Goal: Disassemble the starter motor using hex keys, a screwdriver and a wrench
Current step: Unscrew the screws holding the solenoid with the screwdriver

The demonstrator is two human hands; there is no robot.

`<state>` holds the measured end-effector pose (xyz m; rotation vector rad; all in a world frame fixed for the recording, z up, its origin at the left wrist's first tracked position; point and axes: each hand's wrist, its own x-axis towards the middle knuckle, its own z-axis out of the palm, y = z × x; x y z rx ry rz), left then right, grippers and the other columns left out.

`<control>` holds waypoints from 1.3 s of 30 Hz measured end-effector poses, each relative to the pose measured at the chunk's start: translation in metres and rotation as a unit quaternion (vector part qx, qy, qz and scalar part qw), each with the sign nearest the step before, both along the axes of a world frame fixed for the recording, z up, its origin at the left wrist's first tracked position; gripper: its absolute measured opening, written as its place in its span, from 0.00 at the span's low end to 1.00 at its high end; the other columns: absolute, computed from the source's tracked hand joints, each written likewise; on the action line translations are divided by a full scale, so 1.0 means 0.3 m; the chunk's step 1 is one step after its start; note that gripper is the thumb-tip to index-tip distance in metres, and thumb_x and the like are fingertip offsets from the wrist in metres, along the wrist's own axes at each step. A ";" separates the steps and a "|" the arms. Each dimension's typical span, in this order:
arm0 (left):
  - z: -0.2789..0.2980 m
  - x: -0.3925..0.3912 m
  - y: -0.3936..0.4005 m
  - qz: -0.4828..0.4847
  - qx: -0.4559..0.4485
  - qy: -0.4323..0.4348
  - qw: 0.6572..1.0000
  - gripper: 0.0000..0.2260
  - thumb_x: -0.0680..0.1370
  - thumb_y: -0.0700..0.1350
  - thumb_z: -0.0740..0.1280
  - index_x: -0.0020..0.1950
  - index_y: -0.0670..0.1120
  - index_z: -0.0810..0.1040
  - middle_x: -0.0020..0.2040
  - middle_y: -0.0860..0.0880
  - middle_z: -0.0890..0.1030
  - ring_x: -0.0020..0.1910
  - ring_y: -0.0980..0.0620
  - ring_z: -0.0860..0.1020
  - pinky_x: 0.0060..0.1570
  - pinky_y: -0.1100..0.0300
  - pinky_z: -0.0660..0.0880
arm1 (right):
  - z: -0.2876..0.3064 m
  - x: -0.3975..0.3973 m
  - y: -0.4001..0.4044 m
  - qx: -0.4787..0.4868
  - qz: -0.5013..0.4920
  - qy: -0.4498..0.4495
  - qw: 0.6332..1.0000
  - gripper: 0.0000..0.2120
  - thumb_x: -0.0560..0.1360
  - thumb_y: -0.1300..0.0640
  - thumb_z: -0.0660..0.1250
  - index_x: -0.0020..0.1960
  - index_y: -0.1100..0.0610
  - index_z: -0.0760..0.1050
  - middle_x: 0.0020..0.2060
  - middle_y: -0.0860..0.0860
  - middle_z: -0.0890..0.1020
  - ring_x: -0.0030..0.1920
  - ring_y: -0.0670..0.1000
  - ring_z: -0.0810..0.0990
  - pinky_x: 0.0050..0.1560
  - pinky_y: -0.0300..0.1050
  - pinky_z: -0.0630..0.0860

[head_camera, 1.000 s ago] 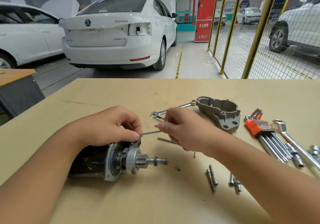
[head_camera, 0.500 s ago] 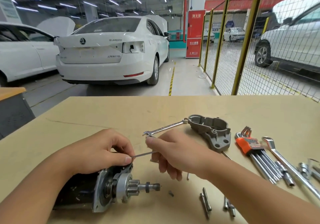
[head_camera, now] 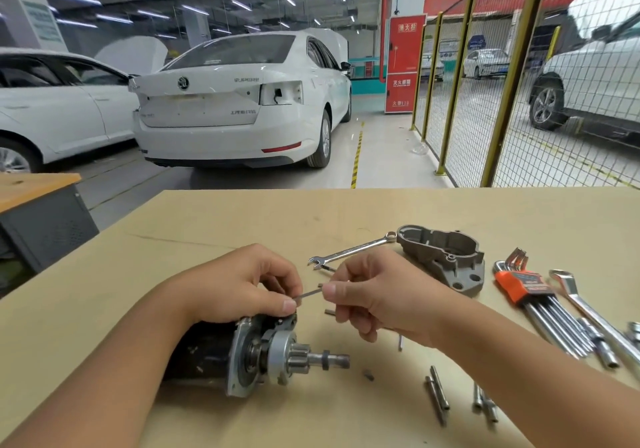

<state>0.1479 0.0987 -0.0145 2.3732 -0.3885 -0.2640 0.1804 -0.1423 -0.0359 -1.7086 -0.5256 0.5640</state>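
Observation:
The starter motor (head_camera: 221,354) lies on its side on the wooden table (head_camera: 242,215), its pinion gear and shaft (head_camera: 318,361) pointing right. My left hand (head_camera: 242,284) rests on top of the motor's front end, thumb and fingers pinching the left end of a thin hex key (head_camera: 310,293). My right hand (head_camera: 377,298) pinches the right part of the same hex key, whose short end shows below my fingers. The removed grey nose housing (head_camera: 443,257) sits behind my right hand.
A combination wrench (head_camera: 353,250) lies behind my hands. At the right are an orange-holdered hex key set (head_camera: 530,291) and another wrench (head_camera: 581,309). Loose bolts (head_camera: 438,399), more bolts (head_camera: 485,406) and a small bit (head_camera: 369,375) lie near the front. Cars and a mesh fence stand beyond the table.
The camera view has tilted up, so hands and motor sit lower in frame. Both hands keep pinching the hex key above the motor's front end; my right hand has rolled slightly.

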 end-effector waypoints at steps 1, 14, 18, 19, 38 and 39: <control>-0.003 0.014 -0.003 -0.002 -0.004 -0.006 1.000 0.05 0.78 0.36 0.74 0.48 0.46 0.86 0.45 0.47 0.87 0.46 0.51 0.84 0.51 0.56 0.80 | 0.000 0.000 0.005 -0.002 -0.002 -0.020 1.000 0.09 0.79 0.60 0.71 0.41 0.62 0.78 0.30 0.56 0.81 0.22 0.50 0.72 0.24 0.40 0.71; -0.049 0.130 -0.051 -0.010 -0.029 -0.062 0.998 0.07 0.76 0.39 0.78 0.49 0.51 0.90 0.42 0.52 0.89 0.43 0.56 0.84 0.46 0.58 0.80 | 0.001 0.000 0.029 -0.043 -0.185 -0.143 0.971 0.13 0.81 0.53 0.67 0.40 0.58 0.79 0.31 0.55 0.82 0.21 0.50 0.74 0.23 0.43 0.71; -0.046 0.128 -0.039 0.015 -0.016 -0.048 0.999 0.06 0.71 0.49 0.75 0.46 0.58 0.89 0.43 0.53 0.88 0.43 0.57 0.84 0.43 0.65 0.77 | -0.017 0.001 0.024 -0.131 -0.131 -0.170 0.968 0.10 0.80 0.55 0.69 0.40 0.55 0.80 0.31 0.50 0.83 0.25 0.49 0.75 0.26 0.41 0.72; -0.046 0.128 -0.034 0.026 -0.011 -0.044 0.999 0.06 0.70 0.50 0.74 0.44 0.58 0.89 0.43 0.52 0.88 0.43 0.57 0.84 0.43 0.66 0.77 | -0.023 0.001 0.026 -0.172 -0.109 -0.200 0.958 0.08 0.79 0.55 0.70 0.41 0.54 0.82 0.33 0.50 0.83 0.29 0.48 0.77 0.29 0.40 0.73; -0.038 0.165 -0.051 0.037 0.026 0.030 0.999 0.13 0.60 0.51 0.70 0.42 0.52 0.85 0.43 0.47 0.86 0.39 0.55 0.81 0.44 0.53 0.81 | 0.024 0.018 -0.019 -0.356 -0.088 -0.320 0.874 0.09 0.80 0.56 0.58 0.47 0.55 0.76 0.43 0.50 0.79 0.44 0.54 0.79 0.43 0.49 0.78; -0.045 0.161 -0.047 0.047 0.027 0.022 0.998 0.13 0.59 0.52 0.69 0.42 0.53 0.85 0.42 0.48 0.86 0.39 0.55 0.81 0.44 0.53 0.81 | 0.020 0.016 -0.017 -0.342 -0.080 -0.315 0.882 0.09 0.80 0.56 0.58 0.46 0.53 0.75 0.40 0.46 0.77 0.42 0.51 0.78 0.40 0.44 0.75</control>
